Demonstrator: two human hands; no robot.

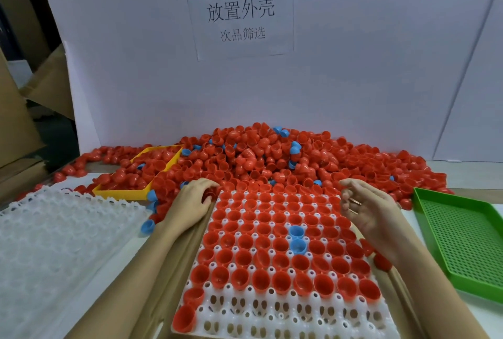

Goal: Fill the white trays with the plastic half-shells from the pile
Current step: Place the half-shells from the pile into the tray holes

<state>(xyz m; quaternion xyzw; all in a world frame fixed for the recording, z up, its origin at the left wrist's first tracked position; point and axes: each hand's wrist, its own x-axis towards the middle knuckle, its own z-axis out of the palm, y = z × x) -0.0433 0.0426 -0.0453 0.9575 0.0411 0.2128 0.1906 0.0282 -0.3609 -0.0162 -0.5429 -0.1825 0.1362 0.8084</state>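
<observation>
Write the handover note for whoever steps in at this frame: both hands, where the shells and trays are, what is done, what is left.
Left hand: at the far left corner of the white tray, fingers curled on red shells at the pile's edge.
Right hand: open, above the tray's far right corner, holding nothing visible.
Pile: behind the tray, against the white board.
Done: most pockets hold red shells, plus two blue shells.
Left: the nearest rows are mostly bare; a second, bare white tray waits on the left.

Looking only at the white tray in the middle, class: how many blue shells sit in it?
2. Both blue shells sit side by side in neighbouring cups right of the white tray's centre, among the red shells. The right hand may hide others.
</observation>
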